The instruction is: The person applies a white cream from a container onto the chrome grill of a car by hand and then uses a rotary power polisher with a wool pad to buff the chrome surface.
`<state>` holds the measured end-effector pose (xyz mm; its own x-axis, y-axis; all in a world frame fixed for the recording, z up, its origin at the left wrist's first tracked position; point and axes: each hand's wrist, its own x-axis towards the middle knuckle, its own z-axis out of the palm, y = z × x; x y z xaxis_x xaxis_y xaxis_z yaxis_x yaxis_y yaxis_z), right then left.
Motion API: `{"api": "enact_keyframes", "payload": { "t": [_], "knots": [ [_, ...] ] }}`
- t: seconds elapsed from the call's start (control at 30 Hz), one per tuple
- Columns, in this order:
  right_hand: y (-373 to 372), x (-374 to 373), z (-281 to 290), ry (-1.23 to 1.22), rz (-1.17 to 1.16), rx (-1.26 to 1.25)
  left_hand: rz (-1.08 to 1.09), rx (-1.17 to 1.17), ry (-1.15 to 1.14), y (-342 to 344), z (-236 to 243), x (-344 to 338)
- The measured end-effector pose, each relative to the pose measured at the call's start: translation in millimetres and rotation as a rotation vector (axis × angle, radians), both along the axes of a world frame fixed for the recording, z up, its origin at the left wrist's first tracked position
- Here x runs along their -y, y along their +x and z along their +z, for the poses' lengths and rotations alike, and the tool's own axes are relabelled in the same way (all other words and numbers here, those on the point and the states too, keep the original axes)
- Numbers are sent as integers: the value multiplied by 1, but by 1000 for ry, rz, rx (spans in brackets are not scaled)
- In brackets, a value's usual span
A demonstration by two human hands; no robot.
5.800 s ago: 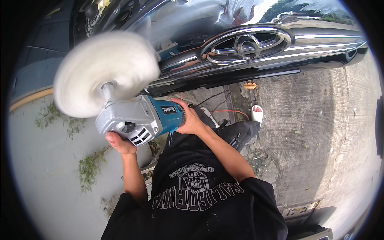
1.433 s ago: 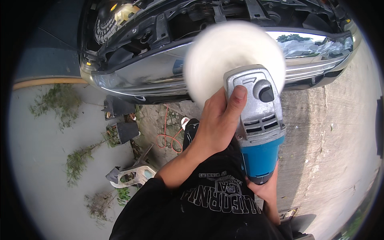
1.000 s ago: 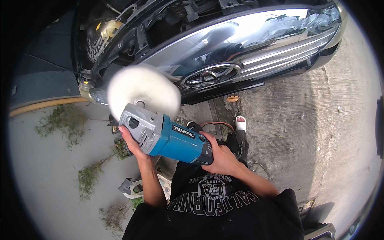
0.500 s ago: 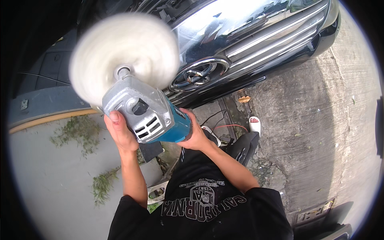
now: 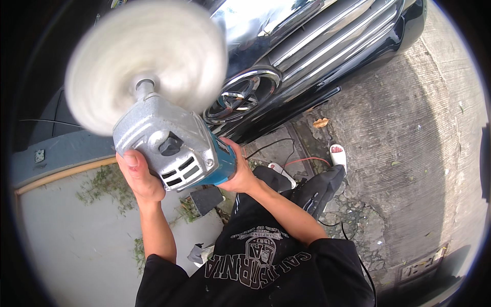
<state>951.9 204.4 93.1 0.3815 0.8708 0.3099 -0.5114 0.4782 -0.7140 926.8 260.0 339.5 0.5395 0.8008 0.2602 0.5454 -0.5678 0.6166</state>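
A power polisher (image 5: 169, 143) with a silver metal head and a blue body is held up in front of me by both hands. Its big round off-white buffing pad (image 5: 174, 56) is blurred, as if spinning. My left hand (image 5: 140, 176) is closed round the metal head, thumb on top. Wrapped round the blue body is my right hand (image 5: 238, 171), its fingers partly hidden beneath. Just right of the pad is the front of a dark, shiny car (image 5: 250, 46); the pad covers part of it, and I cannot tell whether they touch.
The car's chrome emblem (image 5: 240, 97) and grille (image 5: 332, 38) lie close by the polisher. A black cord (image 5: 348, 235) and an orange cord (image 5: 309, 158) run near my feet. Rough concrete (image 5: 383, 117) spreads at right; a grey wall (image 5: 66, 220) with weeds stands at left.
The polisher and both hands have moved a little to the left, and the pad has come nearer the upper edge and looks larger. Both hands keep their grip.
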Motion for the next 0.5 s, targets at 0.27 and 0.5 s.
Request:
{"api": "enact_keyframes", "payload": {
  "t": [0.27,0.5],
  "knots": [
    [-44,-4,-14,-70,131,50,272,256,81,-95,-33,-13],
    [-39,-13,1,-1,-35,-61,19,-32,101,-15,-4,-10]
  ]
}}
